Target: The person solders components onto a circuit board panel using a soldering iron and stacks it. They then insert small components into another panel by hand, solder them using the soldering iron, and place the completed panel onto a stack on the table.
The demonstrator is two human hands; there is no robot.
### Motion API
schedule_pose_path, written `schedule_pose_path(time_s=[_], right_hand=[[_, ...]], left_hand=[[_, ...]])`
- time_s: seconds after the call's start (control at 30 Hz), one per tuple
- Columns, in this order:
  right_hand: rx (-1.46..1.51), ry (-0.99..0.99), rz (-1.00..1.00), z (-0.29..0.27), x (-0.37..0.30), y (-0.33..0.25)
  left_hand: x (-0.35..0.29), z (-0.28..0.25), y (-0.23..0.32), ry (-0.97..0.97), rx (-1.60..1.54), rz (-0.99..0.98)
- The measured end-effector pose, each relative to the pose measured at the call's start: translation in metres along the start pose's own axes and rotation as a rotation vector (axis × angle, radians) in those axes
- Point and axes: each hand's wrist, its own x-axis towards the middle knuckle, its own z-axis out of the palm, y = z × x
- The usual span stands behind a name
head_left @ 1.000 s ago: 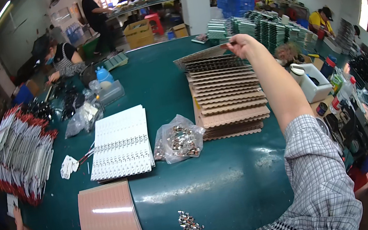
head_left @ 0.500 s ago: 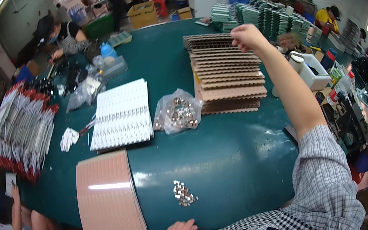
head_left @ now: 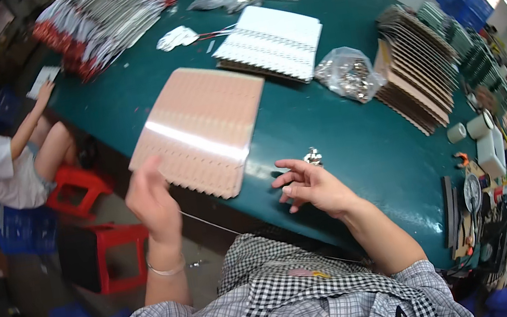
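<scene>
1. Pink sheets lie stacked at the green table's near edge; the left hand is at their left corner, contact unclear, fingers extended but blurred.
2. The right hand hangs near the table edge, fingers spread and slightly bent, just beside small metal pieces.
3. Farther off, white sheets lie beside a clear bag.
4. Brown sheets are stacked right of the bag.

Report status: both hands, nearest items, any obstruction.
Left hand loosely open by pink sheet stack, contact unclear. Right hand open, nothing visibly held. Small metal pieces just beyond it, seemingly part-hidden.
</scene>
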Motion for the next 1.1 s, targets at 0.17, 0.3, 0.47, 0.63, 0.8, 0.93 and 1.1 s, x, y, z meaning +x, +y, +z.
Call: schedule_pose_path(time_s=[0.17, 0.3, 0.47, 0.63, 0.8, 0.93, 1.1], right_hand=[[-0.053, 0.007, -0.025, 0.057, 0.029, 0.021], [-0.260, 0.076, 0.012, 0.073, 0.037, 0.012], [-0.693, 0.234, -0.148, 0.079, 0.047, 0.029], [-0.536, 0.462, -0.317, 0.094, 0.046, 0.026], [0.306, 0.276, -0.213, 0.074, 0.031, 0.009], [0.349, 0.322, -0.298, 0.049, -0.042, 0.022], [0.254, 0.702, -0.472, -0.040, -0.176, 0.062]], left_hand=[[-0.008, -0.039, -0.121, 0.081, 0.284, -0.351], [-0.010, -0.040, -0.158, -0.004, -0.112, -0.604], [0.001, -0.034, -0.146, -0.108, 0.124, -0.429], [0.007, -0.037, -0.134, 0.048, -0.198, -0.546], [0.005, -0.071, -0.093, -0.027, -0.532, -0.633], [-0.035, -0.058, -0.039, -0.110, -0.641, -0.524], [-0.044, -0.022, 0.030, -0.772, -0.435, -0.249]])
